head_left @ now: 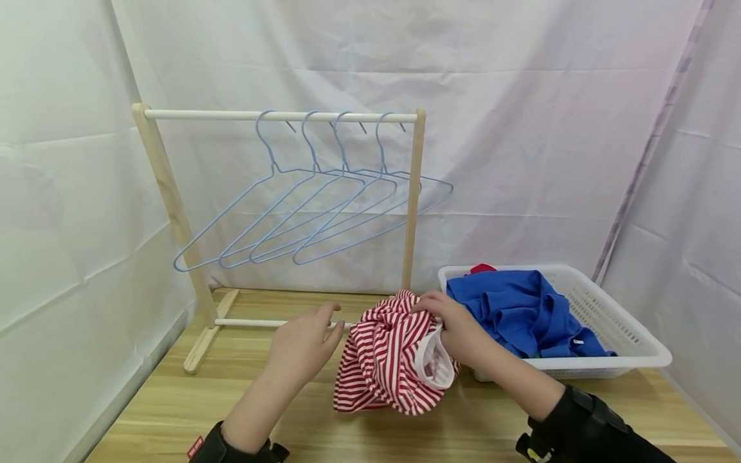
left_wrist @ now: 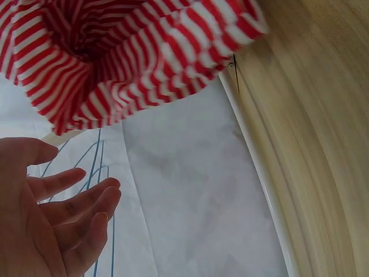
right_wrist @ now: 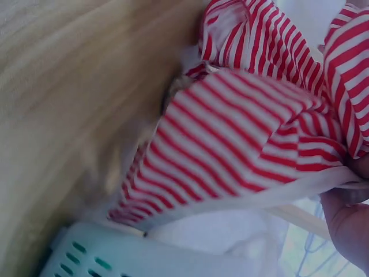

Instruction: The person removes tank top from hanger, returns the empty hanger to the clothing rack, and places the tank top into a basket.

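Note:
A red-and-white striped shirt (head_left: 384, 360) hangs bunched above the wooden table, its white neckband turned toward the right. My right hand (head_left: 457, 328) grips the shirt near that band; in the right wrist view the thumb (right_wrist: 349, 231) pinches the white edge. To the left of the shirt is my left hand (head_left: 303, 341), apart from it, with fingers loosely bent and nothing in them. The left wrist view shows that hand (left_wrist: 63, 213) below an open fold of the striped cloth (left_wrist: 144, 63).
Several blue wire hangers (head_left: 330, 186) hang on a wooden rack (head_left: 278, 116) behind the hands. At right stands a white plastic basket (head_left: 613, 308) holding blue clothing (head_left: 521, 312) and a bit of red cloth (head_left: 482, 268). White curtains (head_left: 521, 128) surround the wooden table (head_left: 243, 399).

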Available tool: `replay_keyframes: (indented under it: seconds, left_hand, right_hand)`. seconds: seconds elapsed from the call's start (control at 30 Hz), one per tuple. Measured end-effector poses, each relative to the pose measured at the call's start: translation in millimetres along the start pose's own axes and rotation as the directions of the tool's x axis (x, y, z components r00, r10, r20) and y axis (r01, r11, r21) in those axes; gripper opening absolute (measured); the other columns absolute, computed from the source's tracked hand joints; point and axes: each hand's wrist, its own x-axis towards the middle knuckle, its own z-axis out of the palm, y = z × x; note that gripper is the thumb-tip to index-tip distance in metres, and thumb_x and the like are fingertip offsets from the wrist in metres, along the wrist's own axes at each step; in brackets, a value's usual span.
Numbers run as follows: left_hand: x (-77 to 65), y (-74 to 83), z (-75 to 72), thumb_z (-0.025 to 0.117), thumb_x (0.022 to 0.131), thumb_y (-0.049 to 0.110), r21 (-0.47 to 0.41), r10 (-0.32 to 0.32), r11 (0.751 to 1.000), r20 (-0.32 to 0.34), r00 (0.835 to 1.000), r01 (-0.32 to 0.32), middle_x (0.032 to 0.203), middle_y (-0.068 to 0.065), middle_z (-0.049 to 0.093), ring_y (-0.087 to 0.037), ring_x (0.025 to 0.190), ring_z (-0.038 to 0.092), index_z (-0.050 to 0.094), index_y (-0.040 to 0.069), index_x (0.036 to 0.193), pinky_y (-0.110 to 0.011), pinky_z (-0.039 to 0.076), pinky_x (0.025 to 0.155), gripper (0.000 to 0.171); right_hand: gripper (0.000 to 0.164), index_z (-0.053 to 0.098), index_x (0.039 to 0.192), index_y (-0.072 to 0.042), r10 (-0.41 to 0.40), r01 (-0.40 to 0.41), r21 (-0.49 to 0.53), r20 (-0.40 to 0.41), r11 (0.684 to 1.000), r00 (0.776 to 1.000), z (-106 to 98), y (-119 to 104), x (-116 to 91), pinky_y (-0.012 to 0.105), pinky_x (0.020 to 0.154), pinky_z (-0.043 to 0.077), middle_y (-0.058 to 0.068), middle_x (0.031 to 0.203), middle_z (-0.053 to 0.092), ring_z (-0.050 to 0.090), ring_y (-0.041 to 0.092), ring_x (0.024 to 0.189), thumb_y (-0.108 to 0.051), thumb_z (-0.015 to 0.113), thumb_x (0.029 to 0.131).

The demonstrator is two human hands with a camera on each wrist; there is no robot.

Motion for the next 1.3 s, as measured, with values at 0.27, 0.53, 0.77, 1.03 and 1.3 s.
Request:
replay_keyframes:
  seconds: [0.27, 0.53, 0.77, 1.03, 1.3]
  left_hand:
    - [0.0, 2.8, -0.1, 0.048, 0.09, 0.038, -0.005, 0.014, 1.0, -0.01, 1.0, -0.014, 0.096, -0.002, 0.065, -0.009, 0.054, 0.05, 0.054, 0.016, 0.112, -0.026, 0.04, 0.041, 0.031]
    - [1.3, 9.2, 4.1, 0.05, 0.089, 0.038, -0.028, 0.022, 0.999, -0.002, 1.0, -0.022, 0.094, 0.0, 0.065, -0.014, 0.069, 0.058, 0.055, 0.017, 0.112, -0.031, 0.047, 0.049, 0.031]
    - [6.0, 18.5, 4.7, 0.051, 0.09, 0.036, -0.052, 0.043, 0.998, -0.003, 0.999, -0.043, 0.092, -0.002, 0.065, -0.015, 0.066, 0.058, 0.055, 0.016, 0.11, -0.03, 0.045, 0.045, 0.029]
    - [7.3, 21.2, 6.9, 0.052, 0.09, 0.035, -0.045, 0.053, 0.998, -0.004, 0.999, -0.053, 0.092, -0.002, 0.065, -0.015, 0.067, 0.059, 0.055, 0.016, 0.111, -0.028, 0.043, 0.043, 0.028]
    - [7.5, 20.2, 8.1, 0.051, 0.09, 0.035, -0.047, 0.067, 0.997, -0.014, 0.998, -0.067, 0.094, -0.002, 0.065, -0.014, 0.068, 0.058, 0.056, 0.015, 0.111, -0.027, 0.044, 0.044, 0.029]
  right_hand:
    - [0.036, 0.058, 0.103, -0.027, 0.032, -0.024, 0.075, -0.119, 0.997, 0.992, -39, -1, -5, 0.048, 0.083, 0.046, -0.003, 0.115, 0.051, 0.045, 0.018, 0.108, 0.001, 0.06, 0.081]
    - [0.03, 0.057, 0.11, -0.021, 0.114, -0.1, 0.085, -0.181, 0.991, 0.977, -71, 5, -19, 0.047, 0.079, 0.048, 0.0, 0.122, 0.046, 0.047, 0.018, 0.105, -0.004, 0.058, 0.085]
    - [0.029, 0.059, 0.109, -0.016, 0.126, -0.127, 0.013, -0.28, 0.992, 0.952, -103, 11, -25, 0.029, 0.08, 0.046, 0.002, 0.12, 0.049, 0.05, 0.016, 0.099, -0.001, 0.058, 0.084]
    - [0.029, 0.059, 0.109, -0.016, 0.133, -0.17, -0.078, -0.353, 0.982, 0.926, -135, 31, -39, 0.01, 0.079, 0.035, 0.002, 0.117, 0.05, 0.045, 0.015, 0.105, -0.001, 0.057, 0.084]
    - [0.033, 0.061, 0.104, -0.01, 0.126, -0.202, -0.146, -0.412, 0.968, 0.902, -156, 62, -59, 0.007, 0.078, 0.029, -0.004, 0.108, 0.051, 0.042, 0.004, 0.102, 0.01, 0.052, 0.078]
